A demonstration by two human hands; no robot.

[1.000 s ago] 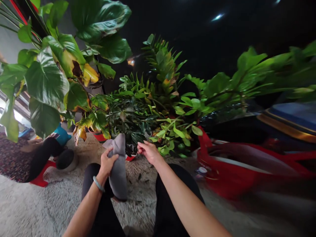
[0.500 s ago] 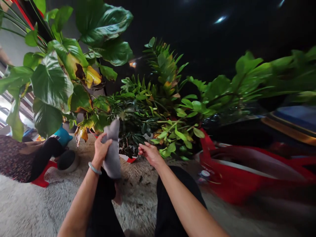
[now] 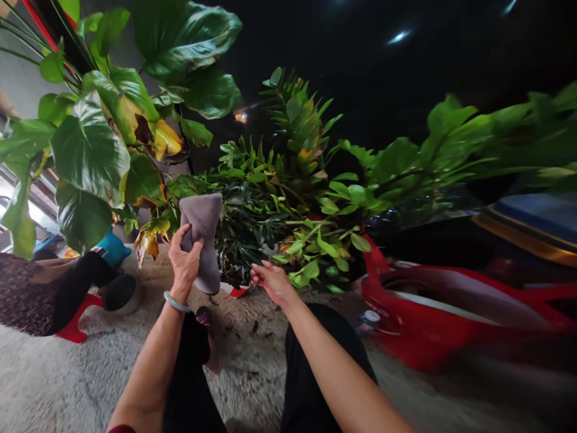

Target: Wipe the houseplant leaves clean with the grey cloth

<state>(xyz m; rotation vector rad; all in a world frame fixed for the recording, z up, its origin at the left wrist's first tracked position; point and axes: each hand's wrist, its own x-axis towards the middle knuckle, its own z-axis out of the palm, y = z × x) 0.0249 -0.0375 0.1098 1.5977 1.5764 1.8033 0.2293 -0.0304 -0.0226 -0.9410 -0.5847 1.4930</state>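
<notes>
In the head view, my left hand (image 3: 184,264) is closed on a soft grey piece of fabric (image 3: 206,231), thumb on the near face and fingers round its left edge. The piece is long, narrower in the middle and held upright, its broad end uppermost. A pale bangle (image 3: 177,302) circles my left wrist. My right hand (image 3: 276,284) is to the right, apart from the fabric, with thumb and forefinger pinched together and the other fingers curled. Whatever lies in that pinch is too small to make out. Dark leaves (image 3: 243,252) are just behind it.
Leafy potted plants (image 3: 293,180) crowd the far side, with large yellowing leaves (image 3: 166,141) at left. A red bag (image 3: 424,337) stands on the rough floor (image 3: 252,373) at right. Another person (image 3: 31,294) sits at left on a red stool (image 3: 79,322), near a dark pot (image 3: 121,294).
My left hand has tilted and turned the grey fabric, so its broad face and upper end now show more fully. My right hand has barely moved and keeps its pinch.
</notes>
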